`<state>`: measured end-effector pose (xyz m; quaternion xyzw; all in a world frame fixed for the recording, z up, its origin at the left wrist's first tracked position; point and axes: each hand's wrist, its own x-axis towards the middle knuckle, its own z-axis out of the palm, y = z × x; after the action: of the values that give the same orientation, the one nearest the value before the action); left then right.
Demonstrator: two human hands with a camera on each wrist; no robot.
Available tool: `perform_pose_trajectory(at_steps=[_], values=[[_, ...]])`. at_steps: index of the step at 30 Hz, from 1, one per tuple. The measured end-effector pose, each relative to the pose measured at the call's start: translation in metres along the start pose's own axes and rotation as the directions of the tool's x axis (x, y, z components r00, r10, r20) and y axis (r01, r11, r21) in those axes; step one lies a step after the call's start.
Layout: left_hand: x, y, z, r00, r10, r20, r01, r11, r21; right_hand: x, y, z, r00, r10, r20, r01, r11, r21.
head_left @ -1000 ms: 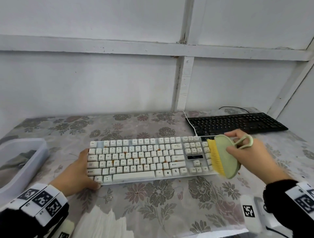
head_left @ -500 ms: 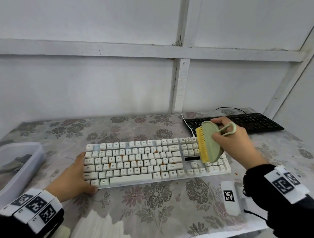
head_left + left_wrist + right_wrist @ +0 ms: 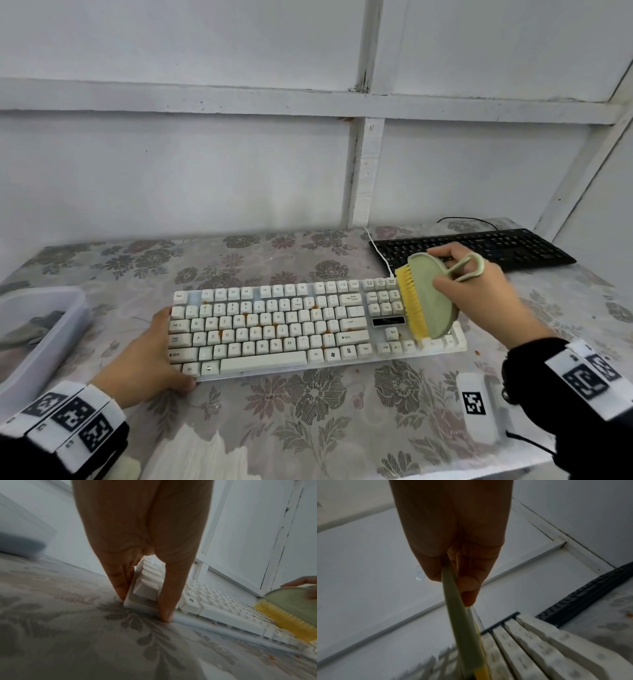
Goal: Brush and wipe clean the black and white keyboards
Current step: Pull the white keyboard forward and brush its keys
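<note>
The white keyboard point(image 3: 267, 329) lies across the middle of the flowered table, with orange crumbs among its keys. My left hand point(image 3: 147, 359) braces its left end: straight fingers point(image 3: 120, 585) lie along the side and the thumb point(image 3: 169, 595) presses the front edge. My right hand point(image 3: 479, 291) grips a green brush point(image 3: 430, 298) by its back and loop handle. Its yellow bristles point(image 3: 283, 622) rest on the keys between the arrow cluster and the number pad. The black keyboard point(image 3: 513, 245) sits behind, at the back right, untouched.
A translucent bin point(image 3: 65, 329) holding a grey cloth point(image 3: 34, 329) stands at the left edge. A white device with a black marker point(image 3: 476, 407) lies near the front right. White paper sheets point(image 3: 195, 459) sit at the front edge. White wall panels close the back and right.
My right hand has carried the brush leftward from the keyboard's right end onto the number pad area. The left hand has stayed on the left end.
</note>
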<state>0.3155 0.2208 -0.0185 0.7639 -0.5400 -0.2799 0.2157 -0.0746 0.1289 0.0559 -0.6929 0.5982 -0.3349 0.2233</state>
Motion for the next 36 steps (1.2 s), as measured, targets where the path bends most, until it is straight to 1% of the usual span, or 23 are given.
perform_pose_trajectory(at_steps=[2, 6, 8, 10, 11, 12, 15, 17, 19, 21, 23, 25, 27, 29, 33, 36], values=[[-0.001, 0.002, 0.000, 1.000, 0.008, -0.001, -0.008, 1.000, 0.006, -0.001, 0.004, 0.006, 0.999, 0.003, 0.033, -0.002, 0.999, -0.032], [-0.002, 0.003, 0.000, 1.000, 0.008, 0.007, -0.008, 1.000, 0.020, -0.015, 0.012, 0.008, 0.996, 0.041, 0.085, -0.040, 0.999, -0.010], [-0.002, 0.003, 0.000, 1.000, 0.002, 0.001, -0.002, 1.000, 0.020, -0.015, 0.010, 0.006, 0.998, 0.029, 0.052, -0.029, 0.999, 0.014], [-0.002, 0.003, 0.000, 1.000, -0.002, -0.002, 0.002, 1.000, 0.014, -0.011, 0.006, 0.004, 0.999, 0.008, -0.031, -0.007, 0.999, 0.047], [-0.002, 0.003, 0.000, 1.000, -0.001, -0.003, 0.001, 1.000, 0.012, -0.009, 0.005, 0.004, 0.999, 0.004, -0.052, -0.002, 0.999, 0.045], [-0.002, 0.003, 0.000, 1.000, 0.000, -0.003, 0.000, 1.000, 0.008, -0.010, 0.005, 0.005, 0.999, 0.006, -0.045, -0.004, 1.000, 0.030], [-0.002, 0.003, -0.001, 1.000, 0.002, 0.010, -0.002, 1.000, -0.011, -0.018, 0.011, 0.011, 0.996, 0.061, 0.059, -0.060, 0.998, -0.022], [-0.002, 0.003, -0.001, 1.000, 0.005, 0.017, -0.005, 1.000, -0.009, -0.024, 0.013, 0.009, 0.991, 0.090, 0.096, -0.087, 0.995, -0.038], [-0.003, 0.003, -0.001, 1.000, 0.010, 0.013, -0.010, 1.000, -0.014, -0.025, 0.009, 0.002, 0.997, 0.063, 0.051, -0.062, 0.998, -0.011], [-0.003, 0.003, -0.001, 1.000, 0.013, 0.004, -0.013, 1.000, -0.024, -0.019, 0.000, -0.002, 0.999, 0.015, -0.042, -0.014, 0.999, 0.036], [-0.003, 0.004, -0.001, 1.000, 0.016, 0.001, -0.016, 1.000, -0.020, -0.008, -0.012, -0.001, 0.997, -0.011, -0.078, 0.016, 0.998, 0.063], [-0.003, 0.003, -0.001, 1.000, 0.015, 0.002, -0.015, 1.000, -0.014, 0.001, -0.019, 0.007, 0.998, -0.022, -0.052, 0.025, 0.998, 0.060], [-0.003, 0.003, -0.001, 1.000, 0.016, 0.004, -0.016, 1.000, -0.013, 0.004, -0.020, 0.015, 0.999, -0.020, -0.027, 0.021, 1.000, 0.021], [-0.004, 0.004, -0.001, 1.000, 0.013, -0.005, -0.013, 1.000, -0.005, -0.004, -0.015, 0.021, 1.000, -0.007, -0.005, 0.007, 1.000, -0.025], [-0.003, 0.003, -0.001, 1.000, 0.006, -0.007, -0.006, 1.000, 0.027, -0.028, 0.002, 0.026, 0.998, 0.006, 0.063, -0.005, 1.000, -0.014], [-0.003, 0.003, 0.000, 1.000, 0.006, -0.013, -0.005, 0.999, 0.034, -0.030, 0.000, 0.018, 0.995, 0.013, 0.096, -0.011, 1.000, -0.027]])
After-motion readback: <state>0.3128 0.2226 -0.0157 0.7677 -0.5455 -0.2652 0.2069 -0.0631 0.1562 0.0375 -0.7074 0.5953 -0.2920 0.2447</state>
